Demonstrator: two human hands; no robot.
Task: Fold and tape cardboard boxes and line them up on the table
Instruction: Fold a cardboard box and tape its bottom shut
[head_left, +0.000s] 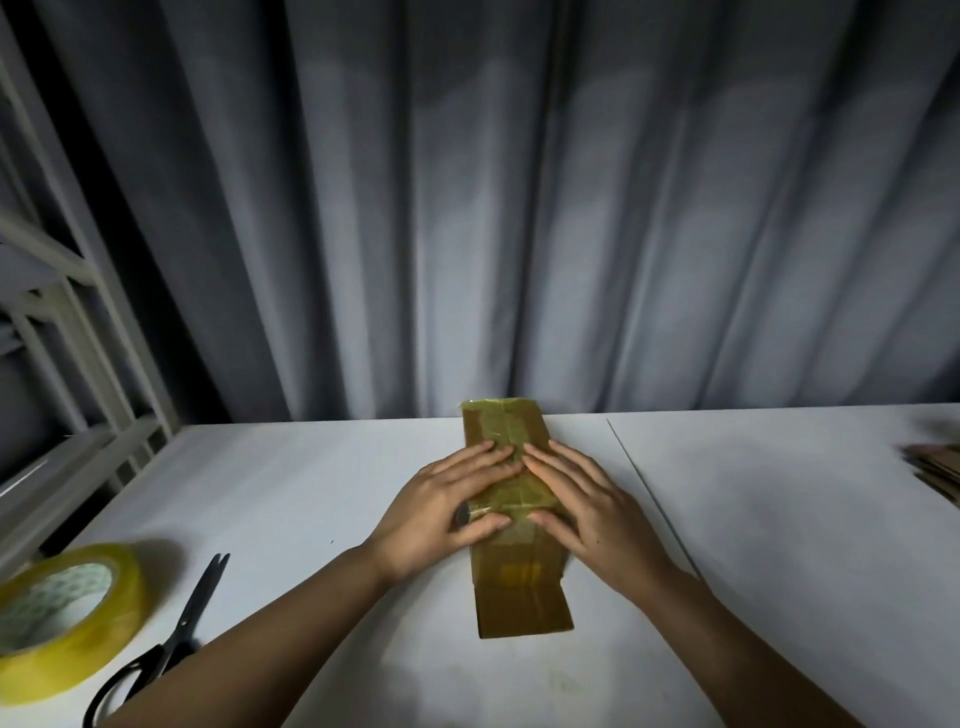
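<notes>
Green print inside the tape roll (62, 618) is too blurred to read.

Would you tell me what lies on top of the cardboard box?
Both hands, left and right, press flat on the cardboard box, over yellowish tape. The middle of the box beneath them is covered.

Both forearms are bare from the near edge of the view up to the wrists, with no sleeves in view, and the left hand (441, 506) and right hand (582, 506) wear no gloves, rings or watch.
</notes>
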